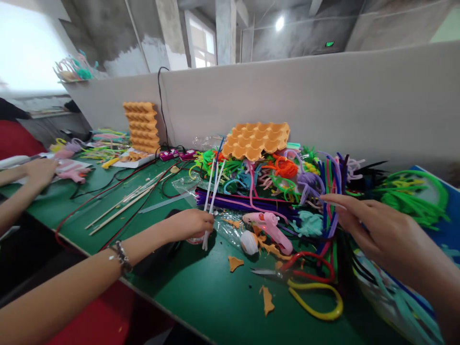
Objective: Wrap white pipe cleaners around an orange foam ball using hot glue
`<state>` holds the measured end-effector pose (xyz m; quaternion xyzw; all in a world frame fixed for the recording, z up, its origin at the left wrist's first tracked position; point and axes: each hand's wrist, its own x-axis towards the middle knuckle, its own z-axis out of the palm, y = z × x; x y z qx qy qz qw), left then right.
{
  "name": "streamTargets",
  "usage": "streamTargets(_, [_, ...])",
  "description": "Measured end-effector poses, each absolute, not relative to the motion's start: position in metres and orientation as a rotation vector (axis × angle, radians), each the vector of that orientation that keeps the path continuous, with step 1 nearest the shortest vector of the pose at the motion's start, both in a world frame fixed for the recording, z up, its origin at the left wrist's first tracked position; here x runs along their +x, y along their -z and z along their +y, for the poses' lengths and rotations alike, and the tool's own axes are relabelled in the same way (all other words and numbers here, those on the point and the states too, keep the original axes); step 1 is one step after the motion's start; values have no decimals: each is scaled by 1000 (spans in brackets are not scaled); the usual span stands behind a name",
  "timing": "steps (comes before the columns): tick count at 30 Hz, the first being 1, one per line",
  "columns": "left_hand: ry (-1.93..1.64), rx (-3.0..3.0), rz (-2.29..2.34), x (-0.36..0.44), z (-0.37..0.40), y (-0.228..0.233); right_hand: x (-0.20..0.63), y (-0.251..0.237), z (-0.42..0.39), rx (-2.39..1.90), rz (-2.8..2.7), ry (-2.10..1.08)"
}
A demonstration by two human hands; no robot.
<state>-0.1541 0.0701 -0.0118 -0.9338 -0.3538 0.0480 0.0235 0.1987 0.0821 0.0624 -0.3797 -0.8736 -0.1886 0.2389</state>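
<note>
Your left forearm crosses the green table (201, 292); its left hand (190, 224) is closed around thin white sticks (211, 201), held near their lower ends. Their long axis runs near upright, tips leaning away toward the orange tray (257, 139). Your right hand (373, 230) is spread wide and holds nothing, fingers at the pipe cleaners (325, 189). You seem to be picking a strand; pinching one free of the tangle calls for care.

White sticks (210, 203) in left hand (190, 224), right hand (373, 230) over pipe cleaners (323, 191).
</note>
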Motion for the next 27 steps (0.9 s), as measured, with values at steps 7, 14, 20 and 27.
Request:
streamTargets(7, [268,-2744,-1057,-152,76,-14,196,-63,78,-1053,-2371,505])
streamTargets(14, [-3,-2526,-1063,-132,75,-46,186,-49,75,-925,-2456,453])
streamTargets(20, [-17,-2256,-1140,-134,70,-77,175,-55,66,-949,-2493,427])
streamTargets(27, [458,-1824,-1311,-126,36,-115,161,-64,53,-803,-2353,582])
